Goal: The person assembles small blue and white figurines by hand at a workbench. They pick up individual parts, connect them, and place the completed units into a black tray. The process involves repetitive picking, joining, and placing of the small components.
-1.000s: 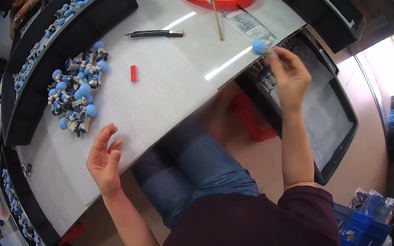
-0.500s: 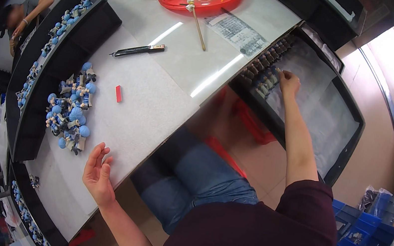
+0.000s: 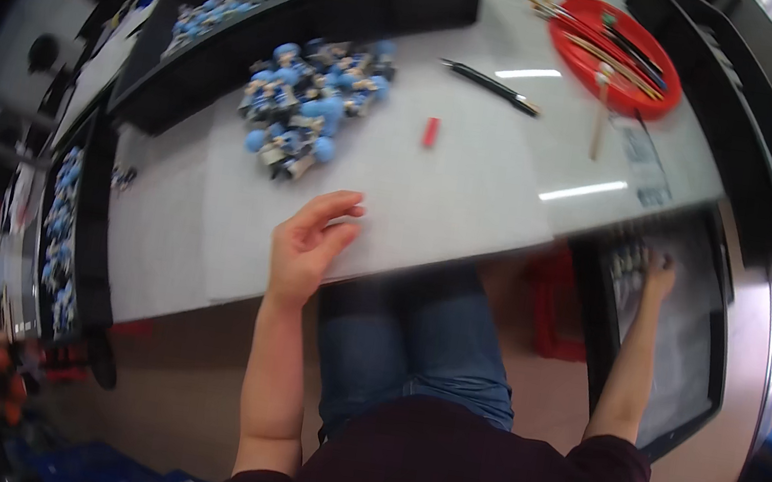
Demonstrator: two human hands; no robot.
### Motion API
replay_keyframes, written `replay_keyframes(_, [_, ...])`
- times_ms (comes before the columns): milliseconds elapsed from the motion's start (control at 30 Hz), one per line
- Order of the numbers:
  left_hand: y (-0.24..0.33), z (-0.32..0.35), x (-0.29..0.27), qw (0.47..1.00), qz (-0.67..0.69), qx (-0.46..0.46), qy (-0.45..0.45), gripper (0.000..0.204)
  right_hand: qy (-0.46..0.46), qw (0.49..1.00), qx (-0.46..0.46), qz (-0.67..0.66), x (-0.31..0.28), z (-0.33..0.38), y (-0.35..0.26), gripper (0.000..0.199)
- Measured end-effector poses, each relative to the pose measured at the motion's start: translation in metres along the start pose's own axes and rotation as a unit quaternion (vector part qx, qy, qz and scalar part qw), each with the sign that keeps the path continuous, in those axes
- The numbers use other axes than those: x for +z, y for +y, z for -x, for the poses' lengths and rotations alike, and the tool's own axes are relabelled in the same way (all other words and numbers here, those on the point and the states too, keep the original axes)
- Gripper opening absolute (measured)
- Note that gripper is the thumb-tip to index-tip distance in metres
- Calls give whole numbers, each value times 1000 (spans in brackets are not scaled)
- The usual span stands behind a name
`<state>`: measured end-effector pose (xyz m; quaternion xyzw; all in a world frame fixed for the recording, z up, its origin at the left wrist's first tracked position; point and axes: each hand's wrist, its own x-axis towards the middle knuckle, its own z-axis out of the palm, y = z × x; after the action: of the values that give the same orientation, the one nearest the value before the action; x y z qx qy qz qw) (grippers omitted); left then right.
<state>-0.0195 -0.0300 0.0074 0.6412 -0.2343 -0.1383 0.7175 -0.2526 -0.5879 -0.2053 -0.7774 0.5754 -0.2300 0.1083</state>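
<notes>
Over the white table my left hand (image 3: 304,251) hovers with fingers loosely curved and thumb apart, holding nothing. Beyond it lies a pile of small figurines (image 3: 302,101) with round light-blue heads or caps and dark and pale bodies. My right hand (image 3: 660,274) reaches down into a black tray (image 3: 722,362) at the table's right side, beside a row of small figurines (image 3: 628,263). Its fingers look bent, but blur hides whether anything is between them.
A black bin (image 3: 306,37) holding more blue figurines stands behind the pile; another bin (image 3: 90,239) is at far left. On the table (image 3: 168,250) lie a small red block (image 3: 431,133) and a black pen-like tool (image 3: 492,86). A red tray (image 3: 657,104) holds brushes.
The view has swung, so the table and its contents appear turned and shifted right. My right hand stays in the black tray by the figurine row; my left hand remains raised by the table edge.
</notes>
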Motion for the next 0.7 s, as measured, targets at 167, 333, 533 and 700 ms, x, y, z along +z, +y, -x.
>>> replay_keyframes(167, [-2,10,-9,1000,21,-7,14,31,168,873,-144,-434,-108,86,-197,28])
replay_keyframes(333, [-4,14,-14,999,53,7,-7,25,-54,776,-436,-454,-160,195,-351,22])
replay_keyframes(533, [-12,7,-16,997,77,-16,-16,15,-158,667,-623,-378,-145,263,-471,33])
replay_keyframes(700, [-10,10,-22,995,91,-28,-27,35,-208,688,-636,-281,-113,267,-505,30])
